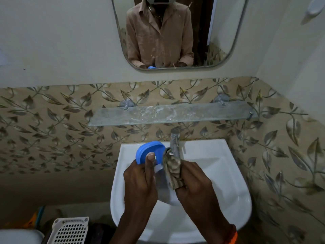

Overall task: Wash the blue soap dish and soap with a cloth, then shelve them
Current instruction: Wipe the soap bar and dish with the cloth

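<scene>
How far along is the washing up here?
Nothing looks finished. The left hand holds the blue soap dish over the sink while the right hand grips the cloth. The glass shelf holds nothing yet; no soap is visible.

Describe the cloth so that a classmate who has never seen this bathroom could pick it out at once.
Find the white sink below the glass shelf. Over its basin the right hand grips the cloth, just under the tap. It is a crumpled, brown-patterned rag, unlike the smooth blue soap dish in the left hand beside it.
</scene>
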